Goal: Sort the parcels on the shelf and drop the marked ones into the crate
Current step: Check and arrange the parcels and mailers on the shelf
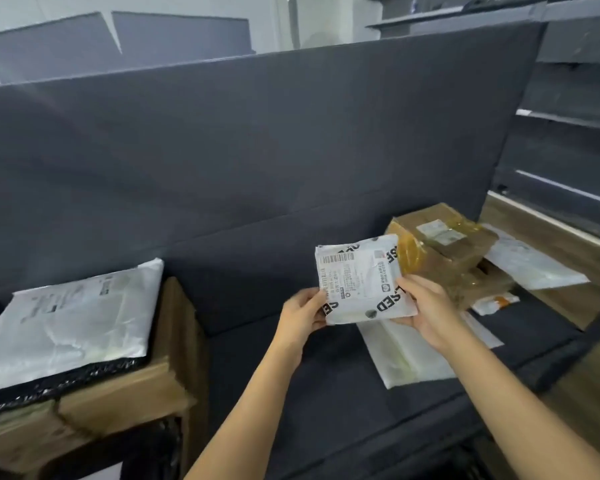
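Head view, left hand (300,311) and right hand (426,311) grip closed on white parcel (361,280), label upward

- white mailer (361,282): thin, crinkled plastic film with a matt paper label
- brown box (444,247): cardboard under glossy yellowish tape
- large bag (66,317) on the left: smooth, faintly shiny plastic (creased)
- shelf (243,161): dark, matt surface
- crate (174,341): matt brown board

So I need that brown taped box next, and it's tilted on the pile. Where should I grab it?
Take the brown taped box by its two long side faces, from above. It lies tilted on other parcels, so its underside is blocked; the right hand is nearest.
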Demonstrator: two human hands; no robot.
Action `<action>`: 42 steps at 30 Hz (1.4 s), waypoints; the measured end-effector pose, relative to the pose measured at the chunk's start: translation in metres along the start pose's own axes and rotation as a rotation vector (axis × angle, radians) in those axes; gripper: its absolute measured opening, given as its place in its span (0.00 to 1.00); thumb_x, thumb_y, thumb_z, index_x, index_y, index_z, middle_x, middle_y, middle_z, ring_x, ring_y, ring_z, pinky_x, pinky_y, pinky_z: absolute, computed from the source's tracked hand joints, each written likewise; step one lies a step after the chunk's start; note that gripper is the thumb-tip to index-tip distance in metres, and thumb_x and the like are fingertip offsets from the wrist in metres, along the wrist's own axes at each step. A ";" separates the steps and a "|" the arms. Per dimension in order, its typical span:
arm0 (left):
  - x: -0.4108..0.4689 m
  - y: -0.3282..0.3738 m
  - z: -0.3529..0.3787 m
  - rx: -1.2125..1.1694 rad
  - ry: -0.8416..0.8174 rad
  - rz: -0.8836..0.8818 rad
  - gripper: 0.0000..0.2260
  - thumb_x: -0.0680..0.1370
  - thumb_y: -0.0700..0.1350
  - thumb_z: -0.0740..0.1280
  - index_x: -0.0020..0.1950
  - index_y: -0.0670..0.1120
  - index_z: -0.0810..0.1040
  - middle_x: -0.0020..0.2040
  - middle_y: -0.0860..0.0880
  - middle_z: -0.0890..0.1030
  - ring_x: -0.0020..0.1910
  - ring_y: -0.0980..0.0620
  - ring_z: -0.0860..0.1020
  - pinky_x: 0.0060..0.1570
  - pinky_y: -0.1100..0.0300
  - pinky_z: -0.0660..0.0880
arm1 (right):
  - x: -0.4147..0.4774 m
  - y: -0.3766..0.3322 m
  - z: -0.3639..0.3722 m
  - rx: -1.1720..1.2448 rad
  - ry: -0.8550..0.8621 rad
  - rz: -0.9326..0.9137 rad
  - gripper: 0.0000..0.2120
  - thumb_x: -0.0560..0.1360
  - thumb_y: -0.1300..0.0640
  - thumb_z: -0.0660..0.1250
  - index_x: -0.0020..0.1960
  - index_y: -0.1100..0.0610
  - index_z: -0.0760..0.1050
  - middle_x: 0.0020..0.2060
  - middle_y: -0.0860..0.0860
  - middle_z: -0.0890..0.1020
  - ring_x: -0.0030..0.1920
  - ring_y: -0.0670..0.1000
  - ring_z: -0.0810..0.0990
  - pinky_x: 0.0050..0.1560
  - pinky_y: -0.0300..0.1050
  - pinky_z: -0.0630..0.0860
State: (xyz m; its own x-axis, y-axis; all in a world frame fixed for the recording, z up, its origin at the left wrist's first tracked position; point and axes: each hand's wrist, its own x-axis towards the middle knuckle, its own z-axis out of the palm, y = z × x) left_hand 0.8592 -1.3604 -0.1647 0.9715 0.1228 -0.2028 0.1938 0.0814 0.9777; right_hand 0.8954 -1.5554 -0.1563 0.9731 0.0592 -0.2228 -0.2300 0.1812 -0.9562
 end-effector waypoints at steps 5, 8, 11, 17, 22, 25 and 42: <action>-0.054 -0.016 -0.055 0.043 -0.010 -0.049 0.09 0.80 0.43 0.62 0.56 0.43 0.78 0.44 0.50 0.85 0.42 0.53 0.83 0.51 0.57 0.79 | -0.031 0.015 0.041 -0.115 -0.159 -0.057 0.05 0.76 0.56 0.67 0.49 0.56 0.80 0.49 0.57 0.84 0.49 0.57 0.82 0.56 0.59 0.75; -0.071 -0.020 -0.083 0.160 -0.151 -0.140 0.11 0.79 0.48 0.63 0.59 0.46 0.78 0.51 0.52 0.85 0.49 0.53 0.84 0.57 0.56 0.76 | -0.037 0.009 0.061 -0.181 -0.186 -0.106 0.10 0.73 0.55 0.70 0.53 0.56 0.79 0.51 0.58 0.83 0.50 0.59 0.83 0.55 0.60 0.76; -0.077 -0.017 -0.111 0.035 -0.132 -0.181 0.16 0.79 0.53 0.64 0.63 0.49 0.75 0.59 0.49 0.81 0.55 0.48 0.82 0.56 0.54 0.77 | -0.035 0.003 0.078 -0.337 -0.262 -0.130 0.10 0.72 0.53 0.71 0.52 0.54 0.78 0.47 0.54 0.84 0.46 0.55 0.83 0.45 0.52 0.77; -0.087 -0.007 -0.158 0.122 -0.163 -0.150 0.12 0.79 0.44 0.64 0.62 0.44 0.77 0.54 0.44 0.84 0.52 0.48 0.83 0.50 0.56 0.79 | -0.030 0.007 0.134 -0.632 -0.496 -0.114 0.08 0.71 0.56 0.73 0.50 0.54 0.79 0.46 0.52 0.85 0.46 0.49 0.84 0.48 0.42 0.78; -0.079 -0.021 -0.178 0.089 -0.044 -0.074 0.07 0.79 0.42 0.64 0.54 0.45 0.80 0.52 0.45 0.85 0.52 0.47 0.83 0.51 0.51 0.81 | -0.030 0.045 0.160 -0.155 -0.292 -0.002 0.10 0.76 0.57 0.67 0.57 0.52 0.76 0.48 0.53 0.84 0.45 0.52 0.84 0.46 0.49 0.78; -0.068 -0.027 -0.183 -0.010 0.066 -0.038 0.07 0.79 0.42 0.64 0.55 0.44 0.79 0.52 0.44 0.85 0.52 0.46 0.83 0.52 0.50 0.80 | -0.039 0.070 0.163 -0.051 -0.355 0.076 0.11 0.80 0.55 0.60 0.56 0.57 0.78 0.49 0.56 0.85 0.47 0.54 0.83 0.46 0.51 0.78; -0.046 -0.035 -0.165 0.081 0.021 -0.128 0.11 0.81 0.39 0.58 0.47 0.40 0.79 0.49 0.41 0.83 0.44 0.49 0.82 0.42 0.63 0.78 | -0.043 0.113 0.162 -0.055 0.005 -0.006 0.10 0.80 0.58 0.59 0.47 0.58 0.77 0.43 0.57 0.84 0.43 0.56 0.82 0.37 0.48 0.78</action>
State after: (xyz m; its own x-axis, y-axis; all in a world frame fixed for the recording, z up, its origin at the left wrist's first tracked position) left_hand 0.7851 -1.2058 -0.1984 0.9353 0.1371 -0.3262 0.3269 0.0178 0.9449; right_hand 0.8251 -1.3788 -0.2240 0.9744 0.0539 -0.2181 -0.2233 0.1275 -0.9664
